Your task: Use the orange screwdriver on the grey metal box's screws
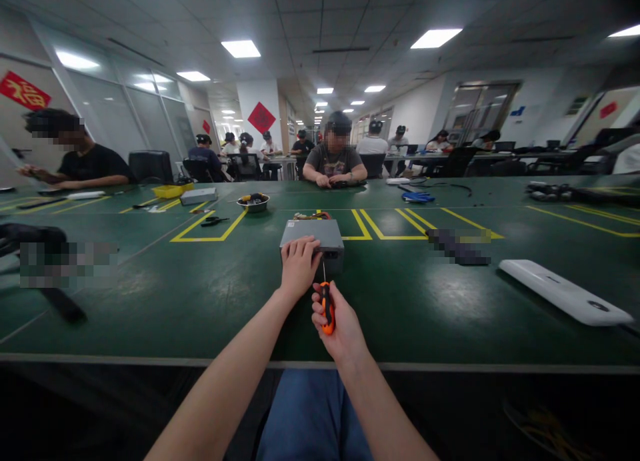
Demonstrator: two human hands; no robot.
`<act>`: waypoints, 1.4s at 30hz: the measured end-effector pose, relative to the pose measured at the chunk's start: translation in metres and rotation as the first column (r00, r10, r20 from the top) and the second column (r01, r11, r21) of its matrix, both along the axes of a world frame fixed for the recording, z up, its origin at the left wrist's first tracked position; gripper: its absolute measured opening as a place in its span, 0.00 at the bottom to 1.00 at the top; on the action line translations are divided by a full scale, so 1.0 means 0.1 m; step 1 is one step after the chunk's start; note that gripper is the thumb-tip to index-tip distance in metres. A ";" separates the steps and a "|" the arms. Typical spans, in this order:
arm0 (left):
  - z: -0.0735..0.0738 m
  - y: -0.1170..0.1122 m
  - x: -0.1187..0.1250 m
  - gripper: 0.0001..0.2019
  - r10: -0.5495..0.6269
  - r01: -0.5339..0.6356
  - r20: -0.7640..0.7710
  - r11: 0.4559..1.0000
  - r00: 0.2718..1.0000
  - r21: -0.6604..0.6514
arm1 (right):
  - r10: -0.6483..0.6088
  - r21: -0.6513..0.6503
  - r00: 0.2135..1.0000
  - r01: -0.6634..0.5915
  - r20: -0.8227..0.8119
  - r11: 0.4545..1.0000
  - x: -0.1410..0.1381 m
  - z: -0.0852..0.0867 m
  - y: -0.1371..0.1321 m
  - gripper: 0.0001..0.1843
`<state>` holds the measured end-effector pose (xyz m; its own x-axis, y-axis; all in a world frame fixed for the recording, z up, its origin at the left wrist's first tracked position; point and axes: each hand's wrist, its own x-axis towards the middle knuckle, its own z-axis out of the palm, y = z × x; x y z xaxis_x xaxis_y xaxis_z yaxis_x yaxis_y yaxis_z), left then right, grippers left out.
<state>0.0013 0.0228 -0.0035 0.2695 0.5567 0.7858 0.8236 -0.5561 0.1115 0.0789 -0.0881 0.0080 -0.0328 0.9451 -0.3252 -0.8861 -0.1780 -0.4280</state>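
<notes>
My left hand (300, 266) lies on top of a grey metal box (313, 234), likely a power supply unit, with its fingers curling over the box's near right corner. In my right hand (340, 322) is a screwdriver (327, 308) with an orange and black handle, gripped in the fist. Its thin shaft points up and forward at the box's dark near face. Whether the tip touches that face is hidden. Coloured wires show behind the box's far edge (313, 216).
The dark green workbench (425, 301) has yellow tape outlines. A long white plastic piece (565, 292) lies to the right. Ahead stand a metal bowl of small parts (253, 202) and black-handled pliers (215, 221). A co-worker (334, 158) sits across the bench.
</notes>
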 end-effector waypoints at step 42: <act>0.03 -0.04 -0.01 0.11 -0.009 0.010 0.007 1.000 1.000 -0.021 | 0.010 0.033 0.999 -0.009 -0.033 0.999 0.31 0.01 -0.10 0.15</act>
<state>0.0006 0.0190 -0.0002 0.2695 0.5703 0.7759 0.8175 -0.5614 0.1286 0.1099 -0.0984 0.0088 -0.0519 0.9548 -0.2928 -0.8981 -0.1728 -0.4044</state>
